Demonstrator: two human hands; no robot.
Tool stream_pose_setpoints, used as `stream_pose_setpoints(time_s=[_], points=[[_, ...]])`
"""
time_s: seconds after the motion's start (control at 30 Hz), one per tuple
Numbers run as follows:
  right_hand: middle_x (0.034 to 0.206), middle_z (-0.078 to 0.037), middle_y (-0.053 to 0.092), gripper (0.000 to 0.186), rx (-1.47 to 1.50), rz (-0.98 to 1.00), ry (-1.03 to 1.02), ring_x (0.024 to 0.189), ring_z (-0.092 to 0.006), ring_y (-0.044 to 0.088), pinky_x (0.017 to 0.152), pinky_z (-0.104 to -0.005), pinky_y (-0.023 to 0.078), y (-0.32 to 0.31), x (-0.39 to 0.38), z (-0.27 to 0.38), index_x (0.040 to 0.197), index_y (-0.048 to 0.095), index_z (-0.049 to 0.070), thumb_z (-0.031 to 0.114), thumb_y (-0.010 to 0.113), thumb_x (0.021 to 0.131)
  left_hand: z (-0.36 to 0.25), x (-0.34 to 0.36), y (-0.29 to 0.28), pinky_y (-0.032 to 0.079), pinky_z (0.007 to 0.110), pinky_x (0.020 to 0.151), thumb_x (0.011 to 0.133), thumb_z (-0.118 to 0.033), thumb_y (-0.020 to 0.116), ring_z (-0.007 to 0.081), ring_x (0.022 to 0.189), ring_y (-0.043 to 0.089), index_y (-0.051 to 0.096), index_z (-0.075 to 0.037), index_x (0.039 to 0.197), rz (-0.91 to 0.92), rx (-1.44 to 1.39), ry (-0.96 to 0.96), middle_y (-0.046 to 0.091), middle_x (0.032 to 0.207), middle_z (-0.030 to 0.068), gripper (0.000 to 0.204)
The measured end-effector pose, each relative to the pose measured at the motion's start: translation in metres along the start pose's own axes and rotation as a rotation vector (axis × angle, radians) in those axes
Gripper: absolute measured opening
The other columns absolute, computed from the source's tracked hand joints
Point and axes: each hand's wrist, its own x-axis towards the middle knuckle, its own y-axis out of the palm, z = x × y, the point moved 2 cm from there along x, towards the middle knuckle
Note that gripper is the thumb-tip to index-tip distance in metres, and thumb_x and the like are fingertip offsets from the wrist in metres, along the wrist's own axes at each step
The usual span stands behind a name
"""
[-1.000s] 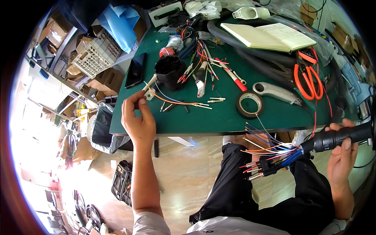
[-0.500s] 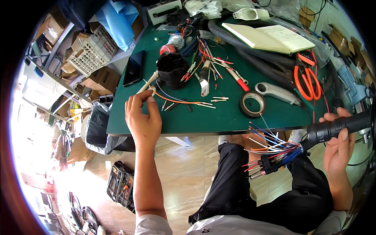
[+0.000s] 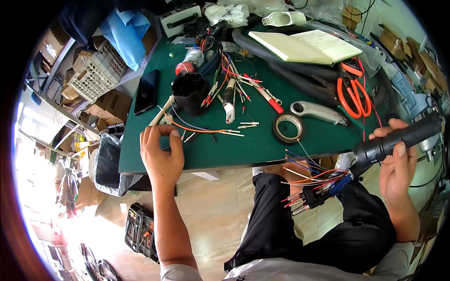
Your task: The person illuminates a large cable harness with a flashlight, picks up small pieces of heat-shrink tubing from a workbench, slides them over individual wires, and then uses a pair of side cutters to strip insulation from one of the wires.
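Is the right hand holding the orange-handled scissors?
No, the right hand grips a thick black cable; the orange-handled scissors lie on the green mat.

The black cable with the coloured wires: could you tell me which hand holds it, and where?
The right hand grips the black cable around its sheath, just above where the coloured wires fan out. The left hand holds nothing that can be made out.

A green table (image 3: 262, 150) is seen carrying an open notebook (image 3: 309, 47), orange-handled scissors (image 3: 351, 91), a grey utility knife (image 3: 316, 112), a roll of black tape (image 3: 288, 127) and a black phone (image 3: 146, 91). A black cup (image 3: 190, 93) is set near the phone, and a white plastic crate (image 3: 96, 72) is placed beyond the table's left edge.
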Motion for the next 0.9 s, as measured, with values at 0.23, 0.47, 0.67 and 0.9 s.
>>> stream_pose_setpoints(time_s=[0.23, 0.47, 0.67, 0.9], points=[[0.075, -0.003, 0.057, 0.039, -0.569, 0.106, -0.032, 0.070, -0.0102, 0.055, 0.064, -0.0269, 0.042, 0.045, 0.112, -0.001, 0.105, 0.060, 0.001, 0.038, 0.056, 0.093, 0.006, -0.003, -0.008, 0.042, 0.037, 0.076, 0.068, -0.002, 0.063, 0.0287, 0.083, 0.051, 0.062, -0.002, 0.078, 0.174, -0.026, 0.083, 0.055, 0.081, 0.0104, 0.011], [0.080, -0.016, 0.061, 0.039, -1.340, 0.275, -0.098, 0.074, -0.0277, 0.059, 0.072, -0.0371, 0.046, 0.093, 0.232, -0.033, 0.100, 0.061, -0.004, 0.031, 0.064, 0.084, 0.004, -0.001, -0.007, 0.042, 0.036, 0.080, 0.067, -0.003, 0.070, 0.0274, 0.088, 0.051, 0.068, -0.004, 0.085, 0.222, -0.057, 0.107, 0.054, 0.084, 0.0097, 0.019], [0.098, -0.020, 0.065, 0.039, -1.311, 0.355, -0.173, 0.092, -0.0335, 0.062, 0.080, -0.0414, 0.047, 0.099, 0.234, -0.052, 0.108, 0.060, -0.004, 0.028, 0.062, 0.086, 0.002, -0.001, -0.002, 0.042, 0.035, 0.081, 0.066, -0.005, 0.078, 0.0236, 0.085, 0.050, 0.071, -0.004, 0.084, 0.251, -0.079, 0.095, 0.053, 0.081, 0.0066, 0.019], [0.095, -0.014, 0.062, 0.027, -1.275, 0.374, -0.568, 0.095, -0.0318, 0.057, 0.082, -0.0415, 0.046, 0.109, 0.137, -0.005, 0.103, 0.059, 0.001, 0.022, 0.061, 0.087, 0.002, -0.002, -0.005, 0.042, 0.034, 0.081, 0.068, -0.003, 0.077, 0.0231, 0.086, 0.051, 0.071, -0.005, 0.082, 0.271, -0.052, 0.131, 0.056, 0.079, 0.0056, 0.016]])
